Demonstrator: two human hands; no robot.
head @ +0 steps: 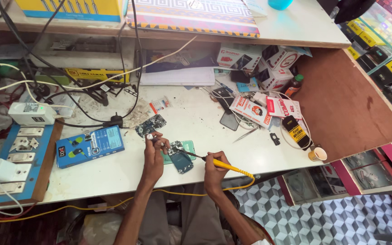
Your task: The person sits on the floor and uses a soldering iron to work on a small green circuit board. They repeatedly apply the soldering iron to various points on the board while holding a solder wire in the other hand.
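Right hand (214,167) wrapped tight around the yellow-handled soldering iron (225,166), held pen-style, metal tip pointing to 10 o'clock and landing on the small dark circuit board (181,159). Yellow cord runs off the handle toward 4 o'clock, then loops back under the bench edge.

Board sits near the front-centre of the white worktop (196,122): irregular outline, dark blue-black face, silvery shielding patch at its upper-left corner, lying flat and half over a green rectangular pad (188,146). Fine component detail too small to read.

Left hand (154,152) at 9 o'clock of the board, fingertips pinched on a small silvery item (150,136); can't tell what it is. Fingers just beside the board's upper-left corner.

Second dark circuit board (151,125) lies at 11 o'clock from the left hand, apart from it. Blue flat box (90,146) at 9 o'clock, near. Metal tweezers (246,134) at 2 o'clock from the iron, loose on the top. Blue switch-and-socket panel (18,159) at far 9 o'clock.
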